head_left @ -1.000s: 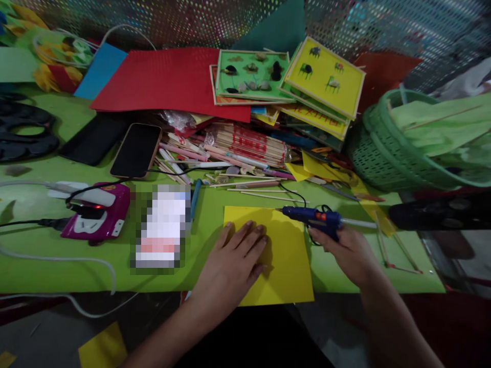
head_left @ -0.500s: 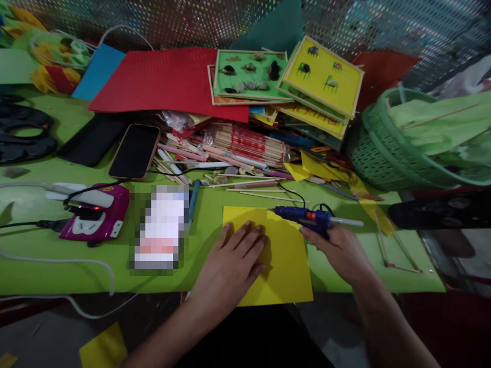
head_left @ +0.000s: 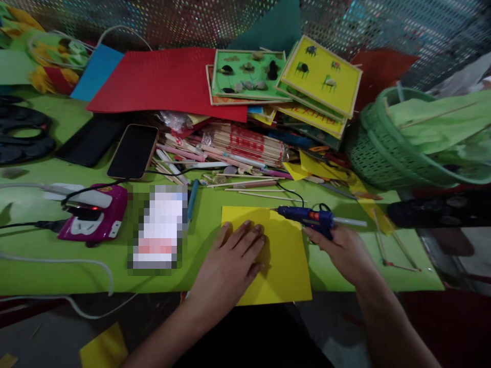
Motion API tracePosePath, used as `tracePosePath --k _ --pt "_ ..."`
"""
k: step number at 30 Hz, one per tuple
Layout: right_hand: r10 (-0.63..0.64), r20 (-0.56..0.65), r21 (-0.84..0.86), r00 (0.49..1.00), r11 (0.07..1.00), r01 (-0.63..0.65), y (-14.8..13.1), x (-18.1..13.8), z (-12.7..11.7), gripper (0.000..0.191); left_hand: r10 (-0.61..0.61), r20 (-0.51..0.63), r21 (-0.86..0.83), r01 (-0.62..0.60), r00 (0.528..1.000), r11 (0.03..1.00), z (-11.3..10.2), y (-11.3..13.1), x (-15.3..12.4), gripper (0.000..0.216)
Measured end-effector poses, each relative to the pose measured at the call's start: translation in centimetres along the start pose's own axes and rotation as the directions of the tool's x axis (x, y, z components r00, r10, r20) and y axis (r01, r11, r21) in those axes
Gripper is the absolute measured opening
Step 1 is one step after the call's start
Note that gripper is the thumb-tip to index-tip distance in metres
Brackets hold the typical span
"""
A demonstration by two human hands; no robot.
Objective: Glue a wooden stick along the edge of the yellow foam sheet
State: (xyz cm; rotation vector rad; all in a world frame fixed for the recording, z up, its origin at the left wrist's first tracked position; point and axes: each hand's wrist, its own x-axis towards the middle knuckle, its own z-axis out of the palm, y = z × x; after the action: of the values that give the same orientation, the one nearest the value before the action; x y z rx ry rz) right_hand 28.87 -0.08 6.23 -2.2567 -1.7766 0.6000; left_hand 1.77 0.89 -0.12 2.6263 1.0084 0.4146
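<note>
A yellow paper sheet (head_left: 286,255) lies on the green table cover (head_left: 203,225) near the front edge. My left hand (head_left: 230,263) rests flat on the sheet's left part, fingers stretched out. My right hand (head_left: 343,250) grips a blue hot glue gun (head_left: 310,217) by its handle. The gun lies level, its nozzle pointing left over the sheet's top right corner. A white glue stick juts from its rear.
Thin wooden sticks (head_left: 245,148) and pencils lie heaped behind the sheet. Farther back are framed craft boards (head_left: 322,74) and red card (head_left: 164,79). A green basket (head_left: 387,148) stands right. Left are a phone (head_left: 132,151), a magenta device (head_left: 94,212) and cables.
The glue gun in my right hand has shifted slightly left, its nozzle now over the sheet's top right corner. My left hand has stayed on the sheet.
</note>
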Motion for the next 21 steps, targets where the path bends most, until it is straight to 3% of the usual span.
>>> tracePosePath --k 9,21 --pt "0.031 0.030 0.236 0.999 0.971 -0.037 2.5 -0.6 0.0 0.044 0.001 -0.007 0.014 -0.001 1.000 1.000 0.0 -0.1 -0.1 0.045" --pt "0.029 0.042 0.121 0.999 0.992 -0.034 1.5 -0.2 0.0 0.048 -0.004 0.008 0.008 0.004 1.000 1.000 0.0 0.0 0.0 0.045"
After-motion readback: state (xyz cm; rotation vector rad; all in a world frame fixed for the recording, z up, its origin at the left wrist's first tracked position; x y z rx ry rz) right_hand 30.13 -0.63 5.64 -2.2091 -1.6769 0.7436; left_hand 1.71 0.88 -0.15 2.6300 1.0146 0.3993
